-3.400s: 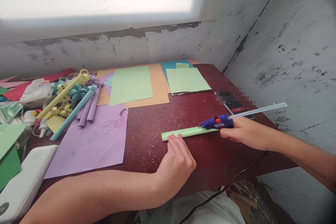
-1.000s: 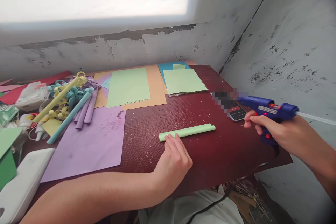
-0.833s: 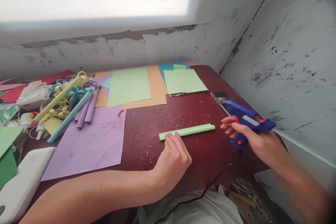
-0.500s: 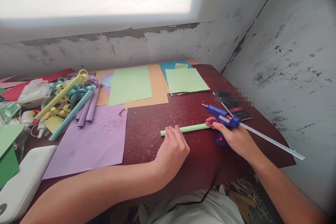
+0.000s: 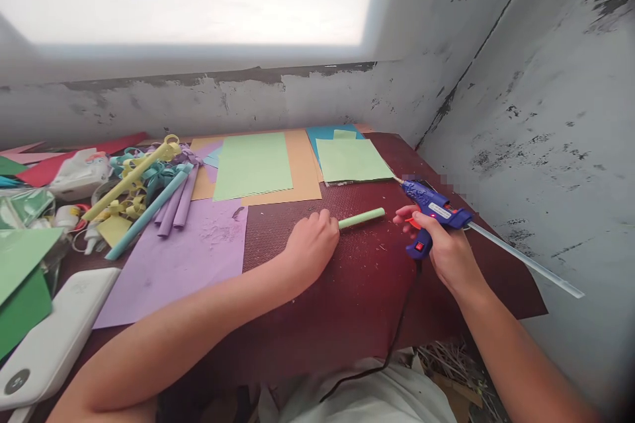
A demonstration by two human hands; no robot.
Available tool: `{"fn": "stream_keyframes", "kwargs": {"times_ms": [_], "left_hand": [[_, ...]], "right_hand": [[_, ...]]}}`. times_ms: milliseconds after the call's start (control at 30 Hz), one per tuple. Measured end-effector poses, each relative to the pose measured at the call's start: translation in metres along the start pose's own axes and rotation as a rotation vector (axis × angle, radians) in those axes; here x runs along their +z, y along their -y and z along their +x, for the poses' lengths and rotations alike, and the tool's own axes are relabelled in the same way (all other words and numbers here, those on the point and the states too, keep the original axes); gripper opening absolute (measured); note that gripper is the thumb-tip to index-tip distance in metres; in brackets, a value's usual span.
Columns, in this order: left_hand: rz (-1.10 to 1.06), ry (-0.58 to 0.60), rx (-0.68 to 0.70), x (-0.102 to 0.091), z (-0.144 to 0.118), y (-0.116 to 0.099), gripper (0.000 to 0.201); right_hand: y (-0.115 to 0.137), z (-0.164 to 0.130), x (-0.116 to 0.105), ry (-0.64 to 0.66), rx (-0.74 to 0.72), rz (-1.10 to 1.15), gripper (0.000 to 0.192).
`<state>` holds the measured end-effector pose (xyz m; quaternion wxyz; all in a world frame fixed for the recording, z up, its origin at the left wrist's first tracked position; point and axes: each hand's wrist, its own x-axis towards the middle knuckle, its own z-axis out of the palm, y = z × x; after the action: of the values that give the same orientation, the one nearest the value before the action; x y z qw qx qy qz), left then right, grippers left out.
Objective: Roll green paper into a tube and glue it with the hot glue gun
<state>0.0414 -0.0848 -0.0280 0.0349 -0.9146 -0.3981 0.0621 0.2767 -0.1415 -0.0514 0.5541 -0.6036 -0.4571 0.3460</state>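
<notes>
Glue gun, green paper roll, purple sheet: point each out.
glue gun (image 5: 436, 206), head view, blue body.
green paper roll (image 5: 362, 217), head view, exposed right part.
purple sheet (image 5: 188, 258), head view, bare middle.

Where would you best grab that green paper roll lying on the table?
Hedged: at the free right end of the green roll, pinched from above across its width. It lies flat, the left hand covers its left part, and the right hand holds the glue gun.
</notes>
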Motion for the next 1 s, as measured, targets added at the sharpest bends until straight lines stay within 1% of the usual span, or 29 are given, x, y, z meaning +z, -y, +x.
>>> {"fn": "stream_keyframes", "kwargs": {"times_ms": [67, 100, 133, 233, 267, 333, 367, 433, 500, 533, 600, 633, 700, 733, 767, 800, 933, 967, 1000], "left_hand": [[-0.074, -0.036, -0.080, -0.009, 0.005, 0.020, 0.024], [-0.141, -0.064, -0.137, -0.013, 0.007, 0.031, 0.020], [-0.226, -0.128, -0.186, -0.018, 0.009, 0.042, 0.016], [-0.575, -0.409, -0.230, -0.034, 0.014, 0.074, 0.023], [-0.718, -0.482, -0.220, -0.038, 0.014, 0.083, 0.023], [-0.995, -0.537, -0.190, -0.047, 0.013, 0.095, 0.024], [-1.099, -0.565, -0.173, -0.051, 0.011, 0.098, 0.025], [-1.223, -0.606, -0.156, -0.057, 0.007, 0.101, 0.028], [-1.284, -0.626, -0.139, -0.063, 0.002, 0.101, 0.029], [-1.304, -0.629, -0.128, -0.065, 0.000, 0.100, 0.029], [-1.334, -0.639, -0.107, -0.069, -0.003, 0.099, 0.027], [-1.344, -0.646, -0.100, -0.070, -0.003, 0.098, 0.027], [-1.362, -0.658, -0.088, -0.069, -0.003, 0.097, 0.025], [-1.372, -0.658, -0.082, -0.068, -0.003, 0.096, 0.025], [-1.381, -0.653, -0.075, -0.067, -0.002, 0.096, 0.024], [-1.389, -0.645, -0.070, -0.066, -0.001, 0.095, 0.024], [-1.409, -0.601, -0.080, -0.061, 0.002, 0.089, 0.025], [-1.416, -0.589, -0.087, -0.060, 0.003, 0.087, 0.026], [-1.422, -0.576, -0.094, -0.060, 0.003, 0.085, 0.027]], "right_hand": [[0.005, -0.009, 0.005, 0.009, 0.064, 0.117, 0.026], [0.007, -0.014, 0.009, 0.028, 0.123, 0.181, 0.027], [0.010, -0.017, 0.015, 0.054, 0.200, 0.246, 0.028], [0.016, -0.022, 0.040, 0.206, 0.443, 0.366, 0.030], [0.018, -0.022, 0.051, 0.275, 0.488, 0.374, 0.028], [0.022, -0.019, 0.078, 0.406, 0.529, 0.391, 0.024], [0.024, -0.017, 0.094, 0.460, 0.536, 0.411, 0.023], [0.029, -0.012, 0.127, 0.574, 0.548, 0.454, 0.024], [0.032, -0.009, 0.162, 0.687, 0.535, 0.448, 0.024], [0.033, -0.007, 0.179, 0.727, 0.527, 0.426, 0.021], [0.032, -0.005, 0.209, 0.761, 0.492, 0.401, 0.012], [0.031, -0.005, 0.222, 0.774, 0.477, 0.385, 0.011], [0.029, -0.004, 0.241, 0.812, 0.451, 0.364, 0.010], [0.029, -0.004, 0.247, 0.827, 0.429, 0.331, 0.010], [0.029, -0.004, 0.251, 0.836, 0.383, 0.257, 0.010], [0.030, -0.004, 0.252, 0.829, 0.305, 0.142, 0.012], [0.039, -0.003, 0.247, 0.667, -0.130, -0.494, 0.027], [0.041, -0.003, 0.245, 0.639, -0.190, -0.608, 0.032], [0.043, -0.003, 0.244, 0.631, -0.218, -0.688, 0.035]]}}
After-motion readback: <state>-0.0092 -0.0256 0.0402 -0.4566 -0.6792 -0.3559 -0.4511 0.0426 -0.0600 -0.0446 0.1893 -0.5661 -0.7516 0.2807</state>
